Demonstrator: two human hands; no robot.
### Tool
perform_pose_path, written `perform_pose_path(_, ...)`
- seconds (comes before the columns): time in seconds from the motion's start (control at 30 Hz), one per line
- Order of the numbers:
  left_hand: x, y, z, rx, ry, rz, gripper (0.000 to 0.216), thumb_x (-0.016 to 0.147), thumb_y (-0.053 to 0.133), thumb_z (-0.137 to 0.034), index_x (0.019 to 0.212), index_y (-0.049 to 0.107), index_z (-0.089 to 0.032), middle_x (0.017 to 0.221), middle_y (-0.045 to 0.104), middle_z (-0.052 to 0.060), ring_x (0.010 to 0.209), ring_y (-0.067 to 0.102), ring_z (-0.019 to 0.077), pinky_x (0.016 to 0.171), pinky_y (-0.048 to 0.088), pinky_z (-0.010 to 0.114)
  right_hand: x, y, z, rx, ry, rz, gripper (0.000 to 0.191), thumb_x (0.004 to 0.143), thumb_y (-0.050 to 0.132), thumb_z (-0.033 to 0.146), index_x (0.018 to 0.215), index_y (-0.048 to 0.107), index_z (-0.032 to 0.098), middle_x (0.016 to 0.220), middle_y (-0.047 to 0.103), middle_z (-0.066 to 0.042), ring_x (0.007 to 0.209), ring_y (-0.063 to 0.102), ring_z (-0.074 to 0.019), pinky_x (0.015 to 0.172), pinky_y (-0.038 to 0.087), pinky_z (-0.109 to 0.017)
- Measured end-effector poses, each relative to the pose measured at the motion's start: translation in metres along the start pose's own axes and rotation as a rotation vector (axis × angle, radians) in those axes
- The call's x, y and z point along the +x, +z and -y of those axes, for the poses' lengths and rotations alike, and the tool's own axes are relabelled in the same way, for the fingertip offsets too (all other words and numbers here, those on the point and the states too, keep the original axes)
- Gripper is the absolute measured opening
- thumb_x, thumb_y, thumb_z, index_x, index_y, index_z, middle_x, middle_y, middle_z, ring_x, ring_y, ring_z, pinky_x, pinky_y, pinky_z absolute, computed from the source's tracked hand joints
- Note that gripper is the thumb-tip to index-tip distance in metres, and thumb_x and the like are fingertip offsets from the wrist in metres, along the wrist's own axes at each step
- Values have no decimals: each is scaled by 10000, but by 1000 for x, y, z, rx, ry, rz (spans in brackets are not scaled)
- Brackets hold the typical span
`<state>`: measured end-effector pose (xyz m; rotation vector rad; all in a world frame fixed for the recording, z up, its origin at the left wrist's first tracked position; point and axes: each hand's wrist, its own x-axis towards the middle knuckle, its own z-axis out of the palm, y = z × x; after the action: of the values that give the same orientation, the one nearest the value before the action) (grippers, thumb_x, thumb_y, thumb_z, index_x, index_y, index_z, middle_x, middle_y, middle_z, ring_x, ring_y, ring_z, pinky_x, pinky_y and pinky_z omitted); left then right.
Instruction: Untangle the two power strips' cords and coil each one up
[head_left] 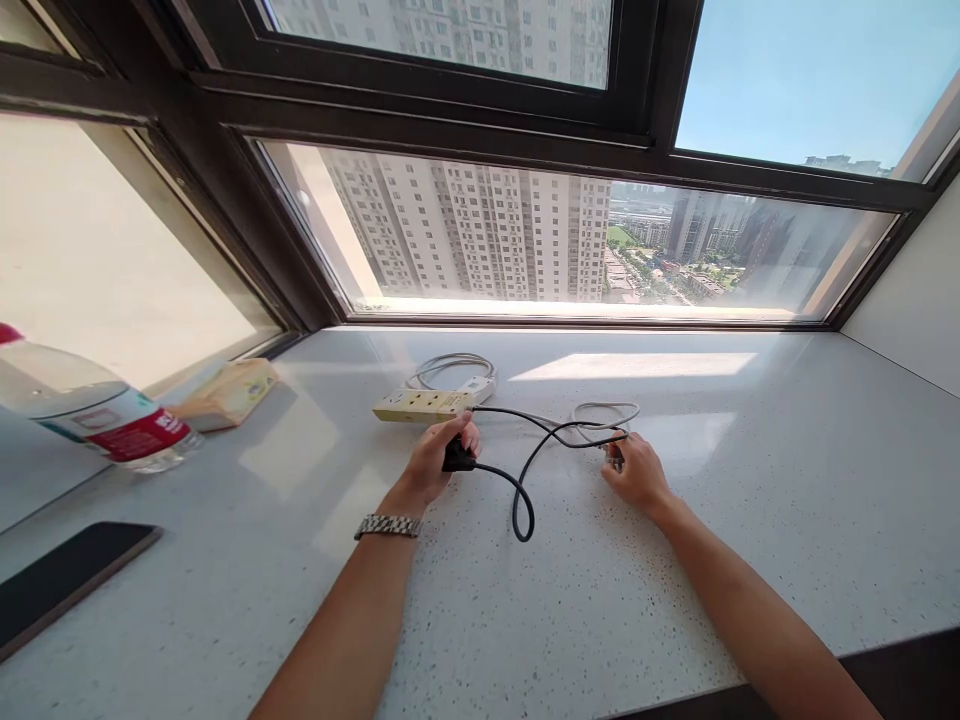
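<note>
In left hand (435,460), black plug (457,458)

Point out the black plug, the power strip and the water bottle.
black plug (457,458): head view, on its body below the left hand's fingers.
power strip (420,404): head view, on its socket face.
water bottle (139,437): head view, on its red label.

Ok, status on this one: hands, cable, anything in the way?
Left hand closed on black plug. Right hand pinching the far end of the black cable. Power strip just beyond, white cord tangled alongside.
</note>
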<state>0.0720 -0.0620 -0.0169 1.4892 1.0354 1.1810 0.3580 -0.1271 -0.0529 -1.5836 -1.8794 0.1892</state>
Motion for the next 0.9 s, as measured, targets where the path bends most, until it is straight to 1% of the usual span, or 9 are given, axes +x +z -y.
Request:
perform_pose_path(0.07, -2, 4, 2, 347, -68, 81, 478, 733, 566, -573, 474, 455, -186, 484, 451, -4, 490, 447, 134, 508, 344, 264, 0, -2, -2, 28, -74, 14, 126, 673, 488, 172, 697, 376, 224, 674, 484, -6, 670, 444, -171, 618, 328, -271)
perform_pose_path(0.13, -4, 14, 2, 684, -57, 78, 416, 737, 572, -553, 557, 566, -178, 509, 516, 7, 510, 475, 150, 512, 326, 262, -1, -3, -3, 50, -159, 20, 137, 659, 486, 152, 697, 376, 225, 673, 483, -6, 672, 435, -171, 628, 333, -275)
perform_pose_path(0.2, -8, 28, 0, 881, 5, 40, 362, 776, 543, -523, 761, 670, -184, 630, 619, 25, 601, 552, 181, 546, 351, 266, -2, -2, -2, 57, -247, 20, 153, 634, 479, 123, 695, 381, 224, 680, 490, -8, 678, 428, -171, 642, 335, -279)
perform_pose_path(0.27, -11, 42, -1, 951, 66, 43, 382, 788, 558, -475, 1019, 681, -197, 846, 700, 50, 780, 620, 213, 625, 403, 272, -3, -2, 0, 58, -334, 24, 169, 610, 469, 100, 689, 384, 222, 695, 498, -12, 687, 427, -171, 657, 336, -283)
perform_pose_path(0.37, -13, 54, 2, 923, 77, 127, 507, 753, 615, -408, 1215, 611, -198, 1035, 708, 73, 943, 629, 234, 729, 441, 283, -4, -2, 3, 69, -443, 43, 188, 583, 449, 79, 689, 387, 221, 715, 506, -15, 686, 430, -165, 664, 337, -278)
perform_pose_path(0.47, -11, 56, 10, 792, 57, 184, 424, 759, 581, -376, 1132, 649, -186, 888, 716, 56, 815, 640, 208, 697, 454, 274, -5, -3, 3, 101, -459, 77, 196, 585, 424, 69, 706, 389, 220, 734, 512, -13, 639, 410, -144, 620, 328, -257)
perform_pose_path(0.6, -6, 54, 19, 450, 86, 104, 335, 790, 520, -452, 870, 663, -160, 696, 639, 30, 632, 603, 169, 586, 454, 254, -6, -3, 2, 125, -299, 94, 178, 597, 413, 85, 705, 381, 224, 699, 472, 12, 579, 360, -124, 541, 271, -241)
perform_pose_path(0.7, -6, 55, 23, 348, 74, 73, 376, 780, 544, -489, 927, 648, -159, 692, 602, 15, 555, 577, 146, 532, 446, 245, -6, -2, 1, 271, -146, 138, 147, 605, 445, 124, 697, 386, 222, 668, 445, 32, 564, 358, -109, 534, 281, -232)
perform_pose_path(0.9, -9, 60, 25, 481, 145, 121, 338, 809, 511, -350, 1088, 624, -196, 750, 615, 5, 505, 495, 102, 494, 393, 215, -7, 4, 4, 726, 93, 189, 167, 655, 533, 232, 786, 430, 223, 590, 393, 75, 497, 334, -80, 464, 294, -198)
